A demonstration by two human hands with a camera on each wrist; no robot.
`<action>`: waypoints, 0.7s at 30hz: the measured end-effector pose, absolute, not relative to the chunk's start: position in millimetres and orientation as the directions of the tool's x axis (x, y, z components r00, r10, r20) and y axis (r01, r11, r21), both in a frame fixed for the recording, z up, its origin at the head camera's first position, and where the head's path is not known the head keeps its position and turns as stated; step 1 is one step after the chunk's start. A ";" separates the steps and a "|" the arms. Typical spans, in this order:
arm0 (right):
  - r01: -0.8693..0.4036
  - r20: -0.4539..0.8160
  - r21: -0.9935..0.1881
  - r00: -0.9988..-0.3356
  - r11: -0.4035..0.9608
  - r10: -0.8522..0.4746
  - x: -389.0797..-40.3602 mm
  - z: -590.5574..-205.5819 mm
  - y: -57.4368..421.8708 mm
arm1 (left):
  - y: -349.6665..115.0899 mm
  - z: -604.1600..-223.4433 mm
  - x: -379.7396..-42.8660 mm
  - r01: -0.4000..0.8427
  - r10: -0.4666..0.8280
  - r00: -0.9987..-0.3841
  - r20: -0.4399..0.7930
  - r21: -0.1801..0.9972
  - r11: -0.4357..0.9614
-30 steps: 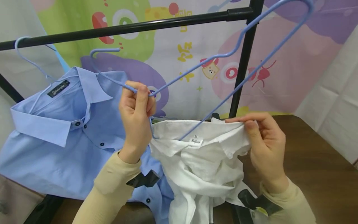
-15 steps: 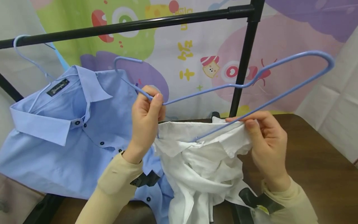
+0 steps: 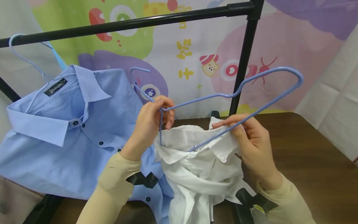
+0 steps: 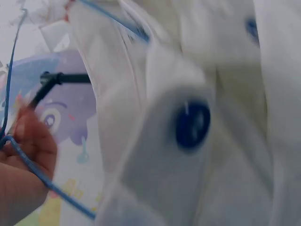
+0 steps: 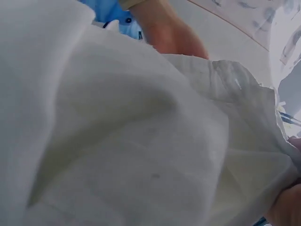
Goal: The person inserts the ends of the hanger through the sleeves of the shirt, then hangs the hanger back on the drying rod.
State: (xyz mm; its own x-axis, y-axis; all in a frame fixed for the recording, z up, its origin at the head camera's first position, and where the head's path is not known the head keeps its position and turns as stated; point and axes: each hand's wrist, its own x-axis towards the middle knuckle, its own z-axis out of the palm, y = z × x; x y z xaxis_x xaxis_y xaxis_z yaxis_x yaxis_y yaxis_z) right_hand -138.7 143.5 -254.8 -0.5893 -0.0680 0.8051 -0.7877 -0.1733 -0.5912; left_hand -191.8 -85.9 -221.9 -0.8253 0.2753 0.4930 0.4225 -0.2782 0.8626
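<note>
In the head view my left hand (image 3: 152, 124) holds a blue wire hanger (image 3: 207, 98) near the base of its hook. One shoulder of the hanger points up to the right; the lower part passes into the neck opening of a white shirt (image 3: 195, 174). My right hand (image 3: 253, 144) pinches that shirt's collar at its right side, with a forefinger stretched along the edge. In the left wrist view the hanger (image 4: 70, 201) crosses my left hand (image 4: 30, 155), beside white cloth with a button (image 4: 193, 125). White fabric (image 5: 127, 141) fills most of the right wrist view.
A light blue shirt (image 3: 98, 118) hangs at the left on its own hanger (image 3: 28, 60), hooked over a black rail (image 3: 134, 24). A black upright post (image 3: 246, 59) stands behind. Below lies a dark wooden table (image 3: 310, 155); a cartoon-printed curtain (image 3: 193, 40) forms the backdrop.
The hanger's raised end has swung down, then drawn back left. My left hand has moved right and turned at the hook's base. My right hand has shifted left with the collar.
</note>
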 end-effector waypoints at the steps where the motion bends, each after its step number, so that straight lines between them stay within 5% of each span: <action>1: -0.773 0.788 -0.615 -0.612 -0.156 -0.070 -139.2 -254.6 143.5 | -85.9 -221.5 -191.4 0.426 0.253 -0.819 0.515 0.841 -0.334; 8: -0.627 0.633 -0.752 -0.773 0.201 -0.041 -140.2 -252.0 145.2 | -82.8 -216.4 -189.6 0.467 0.077 -0.807 0.586 0.713 -0.524; 16: -0.788 0.789 -0.611 -0.613 -0.074 0.021 -150.1 -216.2 144.9 | -80.4 -211.3 -186.8 0.491 0.050 -0.789 0.613 0.678 -0.547; 21: -0.833 0.835 -0.547 -0.550 -0.081 0.017 -150.9 -190.0 146.8 | -78.6 -203.8 -179.1 0.552 0.064 -0.758 0.649 0.691 -0.467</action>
